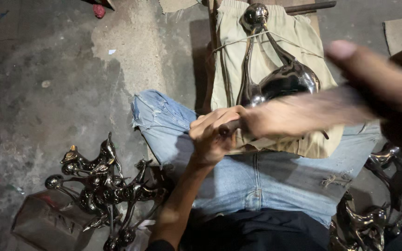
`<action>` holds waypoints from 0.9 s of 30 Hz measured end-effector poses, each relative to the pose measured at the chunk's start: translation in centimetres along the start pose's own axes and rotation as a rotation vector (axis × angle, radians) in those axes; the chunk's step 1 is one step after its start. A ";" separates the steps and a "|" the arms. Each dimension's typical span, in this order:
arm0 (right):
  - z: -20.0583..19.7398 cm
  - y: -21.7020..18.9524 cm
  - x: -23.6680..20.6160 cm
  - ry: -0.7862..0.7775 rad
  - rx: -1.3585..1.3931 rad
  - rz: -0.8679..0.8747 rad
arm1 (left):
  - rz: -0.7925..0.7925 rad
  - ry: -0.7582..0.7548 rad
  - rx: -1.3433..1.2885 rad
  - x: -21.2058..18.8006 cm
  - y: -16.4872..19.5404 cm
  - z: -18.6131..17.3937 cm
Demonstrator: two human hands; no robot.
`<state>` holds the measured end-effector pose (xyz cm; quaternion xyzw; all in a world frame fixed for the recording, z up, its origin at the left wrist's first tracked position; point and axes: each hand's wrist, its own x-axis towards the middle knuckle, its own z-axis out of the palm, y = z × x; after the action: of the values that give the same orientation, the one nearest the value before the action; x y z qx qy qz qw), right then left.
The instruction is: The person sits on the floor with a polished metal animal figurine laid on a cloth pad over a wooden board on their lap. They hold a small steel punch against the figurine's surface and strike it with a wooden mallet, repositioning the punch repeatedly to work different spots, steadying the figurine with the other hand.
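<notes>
The shiny metal figure (275, 79) lies on a beige cloth (238, 42) over the lap; the left hand (212, 132) is clenched on its base, while the right hand (303, 111) is blurred and its grip is unclear. More figures (103, 186) are piled on the floor (33, 83).

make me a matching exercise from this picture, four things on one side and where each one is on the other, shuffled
Things:
1. shiny metal figure
2. pile of dark metal figures
3. left hand
4. beige cloth

Places:
A. on the floor at lower left, beside the person's leg
B. spread over the lap, under the shiny figure
C. gripping a tool handle at the middle of the picture
D. lying on the cloth, tied with a thin string

Pairs: 1-D, 2-A, 3-C, 4-B
</notes>
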<state>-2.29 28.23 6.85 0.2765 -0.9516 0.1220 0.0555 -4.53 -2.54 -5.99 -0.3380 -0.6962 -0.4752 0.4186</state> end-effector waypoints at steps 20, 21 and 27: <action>-3.6 -6.3 2.2 -0.124 -0.820 -0.408 | 0.002 -0.145 -0.067 2.0 1.1 -1.2; -3.4 -5.4 1.6 -0.048 -0.727 -0.417 | 0.009 -0.159 -0.083 2.1 1.1 -1.4; 1.8 0.2 -4.8 -0.175 -0.440 -0.101 | 0.033 -0.282 -0.148 2.4 0.8 -1.8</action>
<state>1.58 30.43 4.27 0.3146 -0.9414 -0.1159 0.0376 -4.32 -3.84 -3.13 -0.4424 -0.7056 -0.4661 0.2984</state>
